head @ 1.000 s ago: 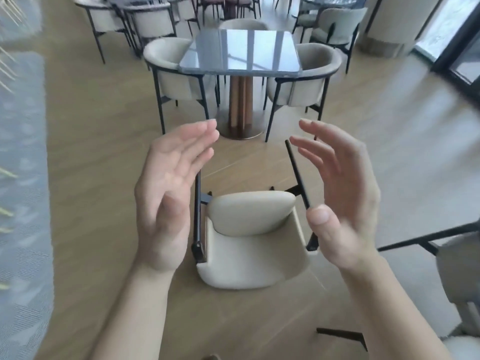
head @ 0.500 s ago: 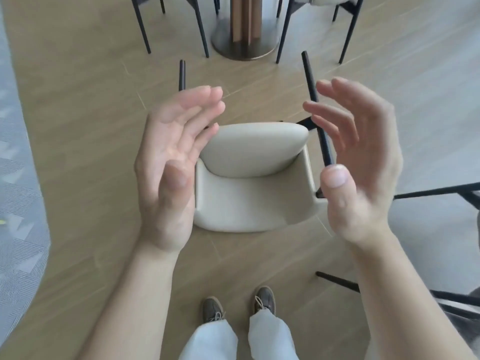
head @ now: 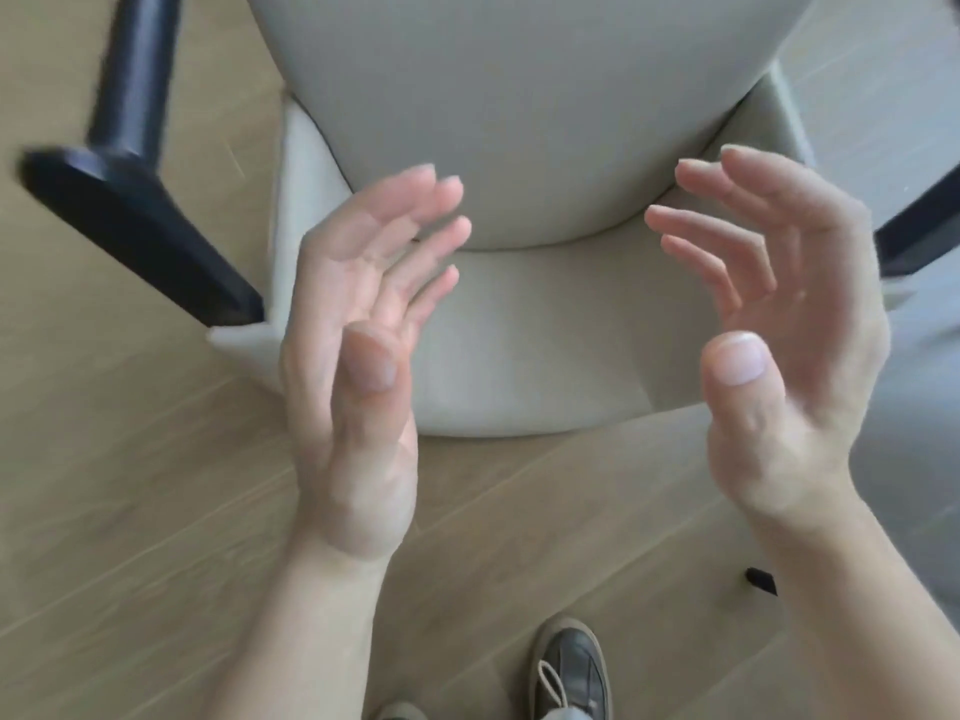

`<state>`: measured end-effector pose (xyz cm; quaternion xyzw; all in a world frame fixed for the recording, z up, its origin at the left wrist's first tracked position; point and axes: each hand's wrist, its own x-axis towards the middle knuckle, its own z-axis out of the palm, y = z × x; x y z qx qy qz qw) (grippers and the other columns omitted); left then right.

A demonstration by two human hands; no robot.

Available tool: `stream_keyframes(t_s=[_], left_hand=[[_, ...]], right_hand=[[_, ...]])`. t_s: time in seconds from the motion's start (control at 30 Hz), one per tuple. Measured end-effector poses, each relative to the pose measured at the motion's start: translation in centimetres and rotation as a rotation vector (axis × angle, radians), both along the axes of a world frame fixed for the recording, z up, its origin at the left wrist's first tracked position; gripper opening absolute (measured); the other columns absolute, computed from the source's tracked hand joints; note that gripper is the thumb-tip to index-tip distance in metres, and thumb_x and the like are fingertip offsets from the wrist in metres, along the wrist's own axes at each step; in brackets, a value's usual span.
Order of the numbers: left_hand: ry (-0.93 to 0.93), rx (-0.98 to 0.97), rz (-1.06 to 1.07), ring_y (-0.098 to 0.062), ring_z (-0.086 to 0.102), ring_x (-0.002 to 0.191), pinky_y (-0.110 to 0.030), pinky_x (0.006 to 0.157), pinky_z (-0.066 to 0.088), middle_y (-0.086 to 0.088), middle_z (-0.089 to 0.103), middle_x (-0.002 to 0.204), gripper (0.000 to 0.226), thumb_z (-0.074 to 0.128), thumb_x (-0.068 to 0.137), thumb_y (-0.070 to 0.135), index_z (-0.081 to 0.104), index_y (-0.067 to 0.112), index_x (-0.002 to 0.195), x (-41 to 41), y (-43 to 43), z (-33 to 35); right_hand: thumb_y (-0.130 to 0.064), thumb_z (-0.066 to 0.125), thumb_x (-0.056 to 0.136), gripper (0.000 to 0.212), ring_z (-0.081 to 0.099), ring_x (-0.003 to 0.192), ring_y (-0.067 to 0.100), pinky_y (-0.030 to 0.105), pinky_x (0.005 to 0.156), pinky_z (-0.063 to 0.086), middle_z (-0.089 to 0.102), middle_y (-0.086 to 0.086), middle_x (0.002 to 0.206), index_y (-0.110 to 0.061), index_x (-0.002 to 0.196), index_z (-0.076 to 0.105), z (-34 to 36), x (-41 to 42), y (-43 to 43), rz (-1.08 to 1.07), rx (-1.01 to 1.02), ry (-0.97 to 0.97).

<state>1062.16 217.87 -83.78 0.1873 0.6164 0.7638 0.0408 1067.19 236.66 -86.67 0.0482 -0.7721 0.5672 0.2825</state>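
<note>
Left hand (head: 353,366) and right hand (head: 779,330) spread, palms facing, holding nothing; toppled chair (head: 545,122) lies just beyond and below fingertips, between them, legs (head: 132,70) pointing away, neither hand nearer.

Light wood plank floor (head: 130,485), beige chair (head: 519,122) lying tipped over on it, one dark shoe (head: 571,667) planted nearby, plus a small black bit (head: 761,580), maybe a chair foot.

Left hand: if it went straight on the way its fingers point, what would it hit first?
Most likely the beige chair. The left hand aims at its upholstery, with nothing visible between them, though depth is hard to judge.
</note>
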Motion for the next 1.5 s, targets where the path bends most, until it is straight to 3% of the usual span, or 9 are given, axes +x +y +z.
stream_keyframes(t_s=[0.23,0.5,0.7,0.83,0.93,1.03,1.17,1.27,1.5], left_hand=[[-0.047,0.011,0.053,-0.03,0.058,0.14,-0.04,0.112,0.045,0.004,0.062,0.143,0.076,0.059,0.081,0.085,0.052,0.032,0.136,-1.8,1.8,-17.2],[-0.165,0.039,0.183,-0.029,0.064,0.132,-0.039,0.106,0.052,0.002,0.067,0.137,0.068,0.062,0.082,0.083,0.061,0.039,0.133,-3.1,2.7,-28.1],[-0.59,0.014,0.784,-0.022,0.074,0.066,-0.04,0.074,0.058,0.0,0.07,0.067,0.035,0.074,0.095,0.051,0.07,0.024,0.073,-0.4,1.6,-34.6],[-0.708,-0.03,0.967,-0.019,0.06,0.051,-0.036,0.066,0.056,0.005,0.051,0.048,0.054,0.084,0.086,0.048,0.054,0.025,0.048,-0.3,1.4,-36.4],[-0.878,0.074,1.045,-0.015,0.059,0.069,-0.034,0.072,0.056,0.003,0.06,0.07,0.051,0.091,0.069,0.055,0.052,0.024,0.069,-0.1,2.1,-37.2],[-0.934,0.083,1.014,-0.006,0.066,0.093,-0.021,0.081,0.05,0.005,0.064,0.108,0.078,0.09,0.056,0.059,0.045,0.018,0.104,-0.1,2.8,-37.7],[-0.921,0.127,0.935,0.007,0.072,0.102,-0.018,0.092,0.055,0.011,0.07,0.122,0.09,0.094,0.06,0.047,0.043,0.022,0.13,-0.5,3.6,-38.2],[-0.902,0.278,0.762,-0.005,0.07,0.123,-0.04,0.115,0.05,0.013,0.074,0.133,0.093,0.093,0.06,0.037,0.053,0.03,0.143,-0.8,3.9,-38.8],[-0.967,0.402,0.625,-0.017,0.068,0.129,-0.048,0.113,0.052,0.004,0.072,0.139,0.081,0.083,0.075,0.036,0.053,0.03,0.15,-0.8,3.8,-40.2]], right_hand=[[-0.067,0.058,0.098,0.077,0.057,0.133,0.046,0.047,0.11,0.049,0.049,0.031,0.144,-0.008,0.144,0.04,-16.7,-0.7,2.1,-0.025,0.007,-0.045],[-0.059,0.063,0.1,0.065,0.065,0.126,0.034,0.045,0.108,0.051,0.055,0.017,0.142,-0.013,0.144,0.047,-26.7,-2.2,3.5,-0.062,-0.051,-0.027],[-0.02,0.08,0.095,0.014,0.07,0.081,-0.003,0.016,0.078,0.054,0.074,-0.022,0.086,-0.02,0.104,0.07,-34.4,0.5,3.3,-0.72,-0.279,-0.254],[-0.029,0.088,0.084,0.03,0.061,0.065,-0.003,0.011,0.068,0.05,0.066,-0.021,0.071,-0.037,0.084,0.059,-35.8,2.0,3.2,-0.894,-0.28,-0.336],[-0.031,0.096,0.076,0.044,0.055,0.067,0.005,0.025,0.08,0.055,0.054,-0.011,0.076,-0.029,0.09,0.053,-36.7,3.0,1.9,-1.027,-0.598,-0.421],[-0.046,0.094,0.061,0.072,0.056,0.077,0.009,0.027,0.092,0.058,0.05,-0.008,0.085,-0.017,0.107,0.047,-36.7,2.1,1.3,-0.99,-0.839,-0.533],[-0.044,0.093,0.061,0.094,0.073,0.105,0.008,0.034,0.109,0.055,0.07,0.0,0.122,-0.006,0.135,0.049,-36.7,1.5,1.6,-0.841,-0.969,-0.568],[-0.035,0.083,0.075,0.082,0.066,0.131,0.013,0.041,0.121,0.045,0.07,-0.001,0.141,-0.014,0.149,0.055,-37.3,0.7,1.8,-0.635,-1.186,-0.546],[-0.032,0.072,0.085,0.073,0.059,0.14,0.016,0.043,0.123,0.04,0.064,-0.002,0.149,-0.021,0.155,0.052,-38.6,0.6,1.7,-0.488,-1.375,-0.515]])
